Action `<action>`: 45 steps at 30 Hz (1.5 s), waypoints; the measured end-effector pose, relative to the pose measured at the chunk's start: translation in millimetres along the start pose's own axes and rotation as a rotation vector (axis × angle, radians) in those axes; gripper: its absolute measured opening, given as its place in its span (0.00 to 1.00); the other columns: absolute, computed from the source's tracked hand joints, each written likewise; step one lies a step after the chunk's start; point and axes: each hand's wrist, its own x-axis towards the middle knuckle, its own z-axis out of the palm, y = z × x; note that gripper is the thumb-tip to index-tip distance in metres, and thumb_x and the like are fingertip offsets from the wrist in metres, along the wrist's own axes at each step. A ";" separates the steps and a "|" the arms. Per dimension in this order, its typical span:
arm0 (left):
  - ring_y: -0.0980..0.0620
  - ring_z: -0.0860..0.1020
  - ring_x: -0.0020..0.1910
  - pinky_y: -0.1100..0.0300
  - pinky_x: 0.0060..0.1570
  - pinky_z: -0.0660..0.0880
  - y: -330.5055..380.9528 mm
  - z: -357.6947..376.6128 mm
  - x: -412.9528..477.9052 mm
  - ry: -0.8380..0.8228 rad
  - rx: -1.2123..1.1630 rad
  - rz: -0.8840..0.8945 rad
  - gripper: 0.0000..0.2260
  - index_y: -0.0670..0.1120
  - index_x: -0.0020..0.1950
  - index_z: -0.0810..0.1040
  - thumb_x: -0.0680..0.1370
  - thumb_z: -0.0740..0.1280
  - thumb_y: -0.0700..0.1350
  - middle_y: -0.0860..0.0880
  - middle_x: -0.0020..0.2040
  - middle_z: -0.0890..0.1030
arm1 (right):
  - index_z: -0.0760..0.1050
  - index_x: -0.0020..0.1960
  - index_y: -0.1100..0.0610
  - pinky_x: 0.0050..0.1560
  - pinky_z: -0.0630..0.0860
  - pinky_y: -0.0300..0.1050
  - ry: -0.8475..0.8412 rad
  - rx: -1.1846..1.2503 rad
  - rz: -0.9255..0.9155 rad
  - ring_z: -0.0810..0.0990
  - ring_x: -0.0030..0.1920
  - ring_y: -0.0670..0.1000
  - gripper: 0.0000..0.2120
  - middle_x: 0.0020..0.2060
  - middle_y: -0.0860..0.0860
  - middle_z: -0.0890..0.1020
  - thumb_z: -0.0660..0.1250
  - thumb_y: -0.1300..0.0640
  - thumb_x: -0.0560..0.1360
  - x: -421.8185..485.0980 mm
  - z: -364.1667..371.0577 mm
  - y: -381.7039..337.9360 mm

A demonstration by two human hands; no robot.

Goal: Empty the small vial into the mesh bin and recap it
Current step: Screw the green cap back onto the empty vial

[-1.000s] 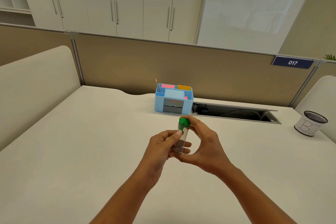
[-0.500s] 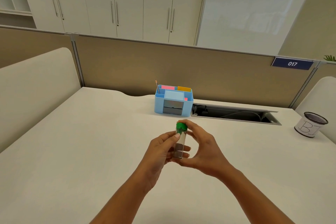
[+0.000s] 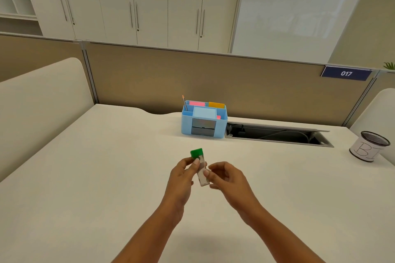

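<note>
A small clear vial with a green cap is held upright, tilted slightly left, above the middle of the white desk. My left hand grips its body just below the cap, which is on. My right hand is beside the vial on the right with fingers spread; its thumb tip rests against the lower body and it is off the cap. Something greyish shows in the vial's bottom. The black mesh bin, wrapped in white paper, stands at the far right of the desk, well away from both hands.
A light blue desk organiser with sticky notes and a pencil stands at the back centre. Next to it is an open cable tray slot in the desk. A partition wall runs behind, and rounded side screens flank the desk.
My right hand has let go of the green cap and dropped down to the right, opening. The vial in my left hand has shifted slightly left.
</note>
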 end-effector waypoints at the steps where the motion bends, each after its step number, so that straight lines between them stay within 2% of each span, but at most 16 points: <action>1: 0.52 0.75 0.58 0.57 0.52 0.69 -2.8 1.1 1.6 0.004 0.010 -0.001 0.09 0.51 0.57 0.75 0.79 0.59 0.49 0.51 0.56 0.80 | 0.76 0.49 0.51 0.43 0.80 0.37 -0.019 0.050 0.028 0.82 0.46 0.47 0.10 0.46 0.50 0.83 0.70 0.50 0.70 1.4 2.8 2.7; 4: 0.55 0.75 0.55 0.58 0.53 0.69 -10.2 1.6 9.3 0.000 0.032 0.006 0.07 0.53 0.55 0.74 0.79 0.59 0.49 0.53 0.54 0.79 | 0.78 0.49 0.53 0.41 0.80 0.35 -0.021 0.135 0.069 0.84 0.44 0.47 0.08 0.44 0.51 0.84 0.70 0.55 0.70 8.5 8.0 9.5; 7: 0.57 0.75 0.54 0.61 0.49 0.70 -19.9 1.1 20.7 -0.019 0.050 0.013 0.06 0.57 0.51 0.74 0.79 0.58 0.50 0.56 0.52 0.80 | 0.78 0.52 0.55 0.41 0.80 0.36 -0.004 0.136 0.104 0.84 0.44 0.48 0.12 0.44 0.52 0.85 0.71 0.55 0.69 22.0 8.2 15.7; 10: 0.54 0.74 0.58 0.56 0.59 0.68 -31.4 -2.4 36.2 0.006 0.070 -0.004 0.09 0.59 0.50 0.74 0.80 0.54 0.54 0.57 0.52 0.79 | 0.78 0.55 0.56 0.39 0.79 0.34 0.030 0.038 0.124 0.82 0.44 0.49 0.15 0.43 0.49 0.83 0.71 0.54 0.69 40.4 8.4 20.1; 12: 0.51 0.72 0.62 0.53 0.64 0.66 -40.9 -5.5 52.2 0.035 0.135 -0.008 0.12 0.55 0.57 0.73 0.80 0.52 0.54 0.54 0.56 0.77 | 0.78 0.55 0.56 0.40 0.78 0.35 0.062 -0.016 0.125 0.81 0.43 0.48 0.15 0.41 0.47 0.81 0.70 0.54 0.70 58.6 7.7 21.5; 14: 0.49 0.71 0.65 0.55 0.64 0.65 -51.9 -10.3 70.4 0.051 0.299 0.002 0.17 0.50 0.64 0.70 0.80 0.52 0.54 0.49 0.61 0.76 | 0.77 0.56 0.56 0.42 0.77 0.36 0.096 -0.097 0.108 0.79 0.43 0.48 0.14 0.42 0.49 0.80 0.70 0.56 0.70 80.2 6.4 20.4; 17: 0.47 0.69 0.68 0.53 0.68 0.64 -73.0 -21.3 97.4 0.071 0.592 0.012 0.19 0.47 0.68 0.68 0.80 0.54 0.53 0.46 0.69 0.72 | 0.77 0.57 0.57 0.39 0.71 0.33 0.141 -0.198 0.053 0.77 0.42 0.46 0.15 0.45 0.52 0.80 0.70 0.58 0.70 119.2 2.6 13.8; 22: 0.52 0.53 0.76 0.52 0.74 0.49 -105.5 -37.7 134.8 0.078 1.010 0.115 0.21 0.48 0.71 0.63 0.80 0.52 0.55 0.49 0.75 0.61 | 0.76 0.56 0.61 0.49 0.74 0.42 0.194 -0.379 -0.065 0.76 0.46 0.50 0.15 0.51 0.59 0.82 0.70 0.60 0.70 190.7 -4.7 -1.8; 26: 0.53 0.46 0.76 0.52 0.75 0.43 -118.8 -46.1 156.2 0.061 1.202 0.132 0.24 0.49 0.74 0.56 0.80 0.50 0.57 0.51 0.78 0.53 | 0.76 0.56 0.61 0.49 0.75 0.46 0.221 -0.552 -0.087 0.79 0.48 0.56 0.15 0.50 0.60 0.82 0.70 0.59 0.71 245.2 -7.9 -6.6; 28: 0.53 0.45 0.76 0.51 0.75 0.44 -122.9 -49.6 162.6 0.053 1.265 0.110 0.27 0.49 0.75 0.53 0.79 0.44 0.60 0.51 0.78 0.50 | 0.76 0.57 0.61 0.49 0.75 0.47 0.228 -0.608 -0.067 0.78 0.49 0.57 0.15 0.50 0.61 0.82 0.69 0.59 0.71 268.0 -7.3 -3.0; 29: 0.52 0.44 0.76 0.51 0.75 0.44 -123.9 -49.5 164.2 0.052 1.298 0.097 0.32 0.49 0.75 0.51 0.75 0.36 0.64 0.50 0.78 0.48 | 0.76 0.57 0.61 0.49 0.75 0.47 0.230 -0.630 -0.057 0.78 0.50 0.57 0.14 0.51 0.61 0.81 0.68 0.60 0.72 277.5 -7.2 -0.9; 31: 0.52 0.44 0.76 0.52 0.75 0.43 -126.2 -48.8 165.8 0.045 1.366 0.090 0.49 0.49 0.75 0.49 0.61 0.18 0.67 0.50 0.78 0.47 | 0.76 0.58 0.62 0.50 0.75 0.47 0.244 -0.660 -0.041 0.78 0.51 0.58 0.15 0.52 0.62 0.81 0.68 0.60 0.72 293.7 -6.9 4.3; 32: 0.52 0.44 0.76 0.52 0.75 0.43 -126.3 -48.8 165.6 0.055 1.377 0.089 0.54 0.49 0.75 0.48 0.56 0.14 0.67 0.50 0.78 0.47 | 0.75 0.58 0.62 0.49 0.75 0.47 0.251 -0.670 -0.035 0.79 0.51 0.58 0.15 0.51 0.62 0.81 0.68 0.60 0.73 299.1 -7.3 6.1; 34: 0.52 0.45 0.76 0.52 0.75 0.43 -128.5 -49.1 168.0 0.062 1.375 0.077 0.57 0.49 0.75 0.48 0.53 0.12 0.66 0.50 0.78 0.47 | 0.75 0.59 0.62 0.49 0.75 0.46 0.259 -0.685 -0.017 0.79 0.50 0.58 0.15 0.51 0.62 0.81 0.67 0.60 0.73 311.0 -9.3 11.5; 43: 0.54 0.43 0.76 0.52 0.74 0.41 -126.0 -46.4 168.2 0.052 1.411 0.044 0.56 0.51 0.75 0.45 0.53 0.11 0.65 0.52 0.78 0.45 | 0.78 0.55 0.62 0.46 0.73 0.46 0.183 -0.781 0.007 0.79 0.49 0.60 0.10 0.48 0.62 0.82 0.65 0.64 0.74 335.7 -8.1 27.5; 45: 0.54 0.43 0.76 0.52 0.75 0.41 -125.6 -45.8 168.3 0.066 1.400 0.049 0.55 0.51 0.75 0.45 0.53 0.11 0.65 0.52 0.78 0.45 | 0.77 0.55 0.62 0.48 0.74 0.47 0.173 -0.772 0.014 0.78 0.50 0.60 0.11 0.49 0.63 0.82 0.64 0.64 0.74 338.4 -6.7 30.7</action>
